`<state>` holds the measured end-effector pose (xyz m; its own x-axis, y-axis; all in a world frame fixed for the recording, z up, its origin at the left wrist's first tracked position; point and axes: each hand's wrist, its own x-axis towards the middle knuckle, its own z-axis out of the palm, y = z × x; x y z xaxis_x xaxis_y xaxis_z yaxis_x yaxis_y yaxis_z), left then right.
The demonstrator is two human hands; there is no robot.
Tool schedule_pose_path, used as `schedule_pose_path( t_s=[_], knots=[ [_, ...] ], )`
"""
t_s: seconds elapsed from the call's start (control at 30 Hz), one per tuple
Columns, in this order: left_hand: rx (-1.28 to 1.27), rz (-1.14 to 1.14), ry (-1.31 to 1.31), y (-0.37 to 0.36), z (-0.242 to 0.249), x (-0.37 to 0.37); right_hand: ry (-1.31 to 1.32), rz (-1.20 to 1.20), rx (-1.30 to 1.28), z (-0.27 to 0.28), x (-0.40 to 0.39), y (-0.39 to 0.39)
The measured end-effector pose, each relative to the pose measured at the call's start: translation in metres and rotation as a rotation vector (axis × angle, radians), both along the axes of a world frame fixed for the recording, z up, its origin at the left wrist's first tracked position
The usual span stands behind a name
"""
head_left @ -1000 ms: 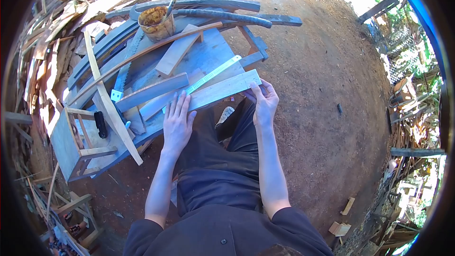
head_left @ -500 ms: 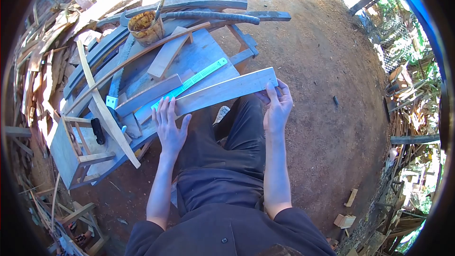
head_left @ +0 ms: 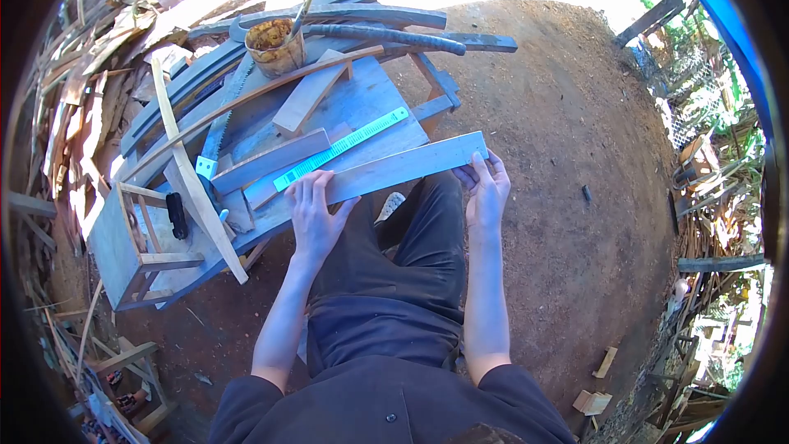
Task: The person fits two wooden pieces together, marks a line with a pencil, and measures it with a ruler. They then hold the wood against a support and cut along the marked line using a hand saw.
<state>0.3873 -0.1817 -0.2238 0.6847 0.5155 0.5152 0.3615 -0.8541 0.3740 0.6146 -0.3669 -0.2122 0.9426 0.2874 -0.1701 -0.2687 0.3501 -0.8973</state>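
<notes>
A flat, narrow wooden board [head_left: 407,166] is held up between my two hands above my lap. My left hand [head_left: 316,218] grips its left end, fingers curled over the top edge and thumb along the lower side. At the other end, my right hand [head_left: 488,195] pinches the lower corner between thumb and fingers. Just beyond the board, a pale green ruler [head_left: 343,149] lies slanted on the wooden bench [head_left: 371,86]. Beside the ruler rests a wooden block [head_left: 271,160], and a shorter wooden piece [head_left: 311,97] lies farther back.
A stained cup [head_left: 275,53] with a stick in it stands among long curved wood pieces [head_left: 353,12]. A handsaw [head_left: 220,127] lies on the left. A small wooden frame [head_left: 148,242] and a black object [head_left: 176,215] sit at the bench's left end. Scrap wood [head_left: 78,115] is piled beyond.
My left hand's fingers have curled more closely over the board's left end. My right hand has slid slightly lower on the right end. The whole view has shifted a little.
</notes>
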Motion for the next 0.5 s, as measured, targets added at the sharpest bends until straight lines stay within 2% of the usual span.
schedule_pose_path(
  t_s=[0.07,0.23,0.3,0.33,0.37,0.43,0.5],
  knots=[
    [-0.104,-0.034,0.061,0.001,-0.008,0.009,0.021,0.020,-0.020,-0.011,0.018,0.008],
    [-0.125,0.004,0.078,0.003,-0.034,0.033,0.050,0.114,-0.079,-0.057,0.072,0.033],
    [-0.106,0.035,0.089,0.002,-0.039,0.038,0.124,0.202,-0.231,-0.075,0.091,0.042],
    [-0.085,0.050,0.077,0.000,-0.041,0.039,0.153,0.219,-0.392,-0.075,0.098,0.045],
    [-0.064,0.064,0.066,-0.001,-0.043,0.039,0.144,0.227,-0.389,-0.077,0.104,0.054],
    [-0.072,0.079,0.076,-0.003,-0.045,0.039,-0.435,-0.092,-0.888,-0.083,0.118,0.077],
    [-0.014,0.077,0.074,-0.005,-0.043,0.040,-0.474,-0.111,-0.885,-0.052,0.127,0.103]
  ],
)
